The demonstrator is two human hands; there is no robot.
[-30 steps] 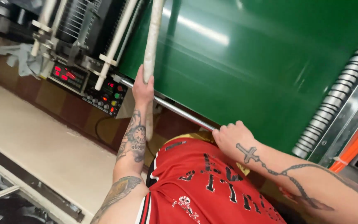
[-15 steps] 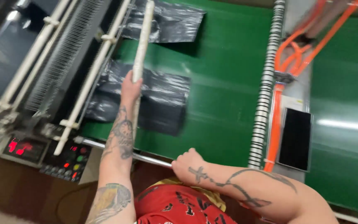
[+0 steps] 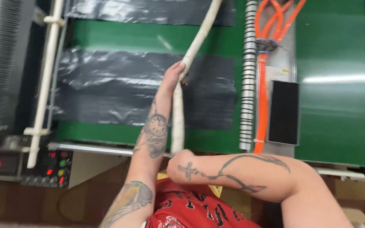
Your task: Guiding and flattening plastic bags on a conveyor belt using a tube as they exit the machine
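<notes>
1. I see two hands. My left hand (image 3: 175, 76) is raised over the belt, its fingers wrapped around a long off-white stick (image 3: 189, 59) at about its middle.
2. The stick is one piece with a bend at the grip: the upper part runs up and right to the far edge of the view, the lower part drops straight toward the near edge of the conveyor.
3. My right hand (image 3: 181, 165) sits low and near, at the bottom end of the stick. It looks curled into a fist there, but I cannot tell whether it actually clasps the stick or only rests against it.
4. I count two black plastic sheets: a large one (image 3: 119, 86) lying flat on the green belt (image 3: 148, 38) under my left hand, and a second one (image 3: 148, 10) farther away, cut off by the top of the view.
5. There are two green belt sections; the right one (image 3: 336, 63) is well apart from my hands.
6. Between them stand one ringed grey roller (image 3: 248, 76), a bundle of orange hoses (image 3: 260, 84) and one black rectangular panel (image 3: 283, 112).
7. On the left, one white pipe frame (image 3: 45, 84) runs near to far.
8. Near left, one control panel (image 3: 49, 166) shows red lit digits and a few coloured buttons.
9. A red printed shirt (image 3: 191, 209) fills the near bottom.
</notes>
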